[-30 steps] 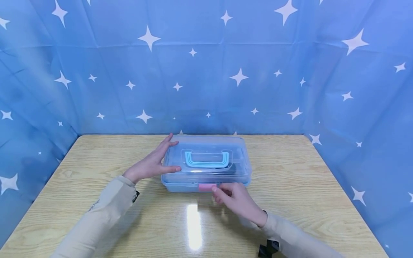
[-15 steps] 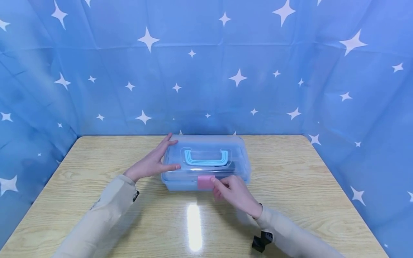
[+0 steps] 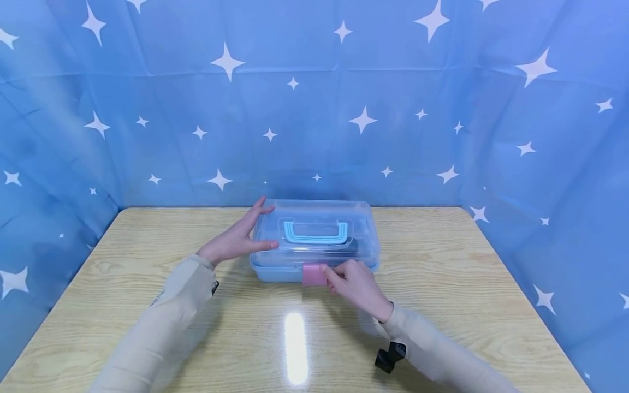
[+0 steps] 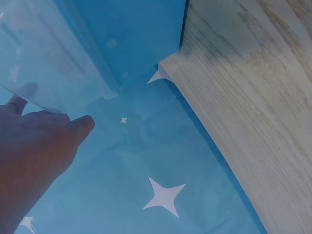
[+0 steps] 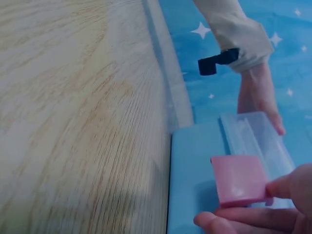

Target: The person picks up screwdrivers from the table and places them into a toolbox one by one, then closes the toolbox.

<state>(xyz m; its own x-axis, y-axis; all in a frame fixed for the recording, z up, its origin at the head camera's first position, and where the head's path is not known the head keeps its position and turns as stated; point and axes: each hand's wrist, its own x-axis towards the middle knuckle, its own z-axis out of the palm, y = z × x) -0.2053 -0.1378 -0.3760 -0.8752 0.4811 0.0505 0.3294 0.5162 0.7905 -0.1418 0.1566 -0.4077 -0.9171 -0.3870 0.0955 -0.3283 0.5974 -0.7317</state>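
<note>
A plastic storage box (image 3: 275, 274) with a clear lid (image 3: 314, 210), a light-blue carry handle (image 3: 315, 239) and a pink latch (image 3: 314, 274) stands at the back of the table. My left hand (image 3: 236, 237) rests on the left end of the lid, thumb and fingers spread. In the left wrist view, fingertips of the left hand (image 4: 44, 141) touch the see-through plastic. My right hand (image 3: 357, 286) pinches the right edge of the latch. Seen from the right wrist, the latch (image 5: 240, 179) stands out from the box front between thumb and fingers. The contents cannot be made out.
The wood-grain table (image 3: 196, 327) ends just behind the box. A blue curtain with white stars (image 3: 314, 109) hangs behind and at both sides. A black wrist device (image 3: 390, 356) sits on my right sleeve.
The pink latch has swung outward in my right hand, showing more of its face. The box has shifted slightly away, and both hands have moved with it.
</note>
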